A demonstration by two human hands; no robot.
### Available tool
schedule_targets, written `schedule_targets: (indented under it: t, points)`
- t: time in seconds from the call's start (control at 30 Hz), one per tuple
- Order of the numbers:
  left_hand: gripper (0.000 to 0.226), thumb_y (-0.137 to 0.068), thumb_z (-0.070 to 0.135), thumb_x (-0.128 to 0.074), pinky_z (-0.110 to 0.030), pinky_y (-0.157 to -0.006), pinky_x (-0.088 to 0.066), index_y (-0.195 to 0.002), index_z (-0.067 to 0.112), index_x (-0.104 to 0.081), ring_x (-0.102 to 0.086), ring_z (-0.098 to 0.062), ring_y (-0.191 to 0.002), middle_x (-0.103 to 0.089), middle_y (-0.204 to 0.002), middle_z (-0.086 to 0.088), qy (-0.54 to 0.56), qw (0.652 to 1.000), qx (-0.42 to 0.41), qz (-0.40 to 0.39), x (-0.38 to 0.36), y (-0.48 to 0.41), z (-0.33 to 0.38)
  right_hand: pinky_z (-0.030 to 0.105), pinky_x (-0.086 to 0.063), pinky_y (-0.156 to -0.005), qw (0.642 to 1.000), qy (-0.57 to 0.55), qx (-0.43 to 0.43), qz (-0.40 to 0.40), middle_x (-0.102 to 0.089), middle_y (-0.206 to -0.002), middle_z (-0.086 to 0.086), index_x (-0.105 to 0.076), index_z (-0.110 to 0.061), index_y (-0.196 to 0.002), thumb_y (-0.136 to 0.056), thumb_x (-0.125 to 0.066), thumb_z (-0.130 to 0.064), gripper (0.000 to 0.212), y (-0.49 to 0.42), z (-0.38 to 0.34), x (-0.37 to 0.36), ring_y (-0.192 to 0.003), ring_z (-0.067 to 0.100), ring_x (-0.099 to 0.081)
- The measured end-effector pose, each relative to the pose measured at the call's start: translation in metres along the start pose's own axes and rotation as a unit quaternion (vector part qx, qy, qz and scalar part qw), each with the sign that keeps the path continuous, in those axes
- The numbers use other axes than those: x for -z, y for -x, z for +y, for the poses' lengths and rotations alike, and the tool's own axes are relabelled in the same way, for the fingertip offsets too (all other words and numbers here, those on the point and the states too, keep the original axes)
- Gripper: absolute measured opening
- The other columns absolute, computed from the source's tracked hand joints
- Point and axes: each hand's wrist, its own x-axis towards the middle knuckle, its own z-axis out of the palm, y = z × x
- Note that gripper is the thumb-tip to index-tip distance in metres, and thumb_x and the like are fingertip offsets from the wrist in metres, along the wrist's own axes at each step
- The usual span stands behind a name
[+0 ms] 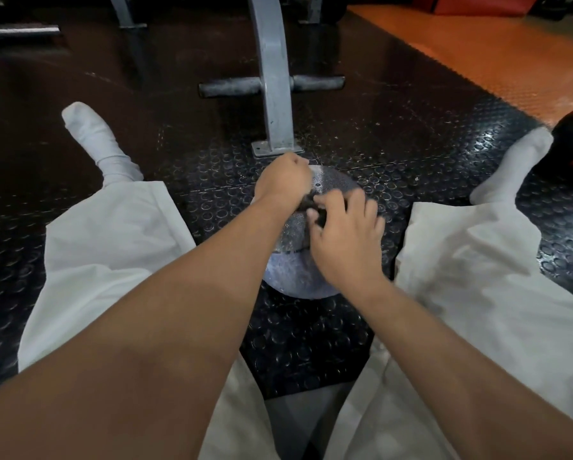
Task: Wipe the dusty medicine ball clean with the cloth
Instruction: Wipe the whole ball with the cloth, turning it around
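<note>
A black studded rubber floor (361,134) fills the scene, with an orange mat (497,58) at the far right and a grey metal post (273,94) bolted down in the middle. A person sits with legs in white trousers (112,247) spread apart. The grey ball (295,273) rests on the floor between them, under both hands. The right hand (348,240) lies on the ball's top, fingers curled and pinching a dark cloth (311,207). The left hand (283,180) is a fist on the ball's far left side, touching the cloth's end; I cannot tell whether it grips it
</note>
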Motion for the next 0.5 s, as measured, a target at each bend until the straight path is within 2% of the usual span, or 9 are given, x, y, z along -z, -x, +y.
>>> schedule_targets:
  t: [0.1,0.17,0.27,0.37,0.43,0.5]
  points:
    - [0.034,-0.101,0.027,-0.035,-0.033,-0.086,-0.045,-0.117,0.021,-0.064,-0.060,-0.024,-0.104,-0.067,-0.116,-0.003,-0.007,1.000,-0.005,0.016,-0.002,0.002,-0.002,0.045,-0.033,-0.092,0.996,-0.002,-0.054,-0.072,-0.047,-0.122,0.011,-0.053,-0.016,-0.118,-0.098,-0.043,-0.037,0.030,-0.044,0.002,0.002,-0.113,0.032,-0.042]
    - [0.035,-0.101,0.027,-0.035,-0.032,-0.083,-0.043,-0.117,0.022,-0.065,-0.060,-0.022,-0.104,-0.066,-0.117,-0.001,-0.007,1.000,-0.006,0.027,-0.002,0.003,-0.002,0.046,-0.033,-0.095,0.994,0.006,-0.065,-0.084,-0.047,-0.126,0.011,-0.053,-0.016,-0.120,-0.099,-0.041,-0.041,0.035,-0.061,0.002,0.001,-0.117,0.032,-0.042]
    - [0.033,-0.100,0.025,-0.036,-0.034,-0.084,-0.047,-0.113,0.021,-0.066,-0.061,-0.022,-0.098,-0.068,-0.112,-0.003,0.012,1.000,0.004,0.027,0.000,0.001,-0.001,0.045,-0.037,-0.086,0.998,0.021,-0.015,-0.048,-0.051,-0.116,0.012,-0.056,-0.014,-0.114,-0.096,-0.046,-0.037,0.031,-0.048,0.002,-0.004,-0.107,0.034,-0.047]
    - [0.034,-0.098,0.019,-0.037,-0.036,-0.089,-0.048,-0.114,0.021,-0.067,-0.061,-0.026,-0.101,-0.068,-0.115,-0.004,0.029,1.000,0.003,0.013,0.004,0.001,-0.001,0.040,-0.041,-0.068,0.999,0.014,0.042,0.015,-0.054,-0.095,0.013,-0.059,-0.011,-0.102,-0.090,-0.047,-0.036,0.030,-0.005,0.003,-0.006,-0.083,0.032,-0.052]
    - [0.037,-0.097,0.017,-0.036,-0.038,-0.086,-0.049,-0.117,0.021,-0.067,-0.062,-0.034,-0.105,-0.069,-0.116,-0.007,0.029,1.000,-0.001,-0.003,0.005,0.002,-0.001,0.037,-0.041,-0.063,0.997,0.007,0.073,0.009,-0.053,-0.091,0.010,-0.058,-0.014,-0.104,-0.088,-0.046,-0.040,0.033,0.023,0.006,-0.006,-0.077,0.029,-0.050]
    - [0.036,-0.098,0.019,-0.034,-0.038,-0.076,-0.050,-0.115,0.020,-0.066,-0.064,-0.036,-0.097,-0.070,-0.111,-0.009,0.032,0.999,-0.016,-0.019,0.004,0.001,-0.003,0.035,-0.039,-0.064,0.994,-0.012,0.108,-0.004,-0.053,-0.091,0.007,-0.059,-0.017,-0.104,-0.088,-0.045,-0.043,0.034,0.033,0.013,-0.004,-0.077,0.027,-0.049]
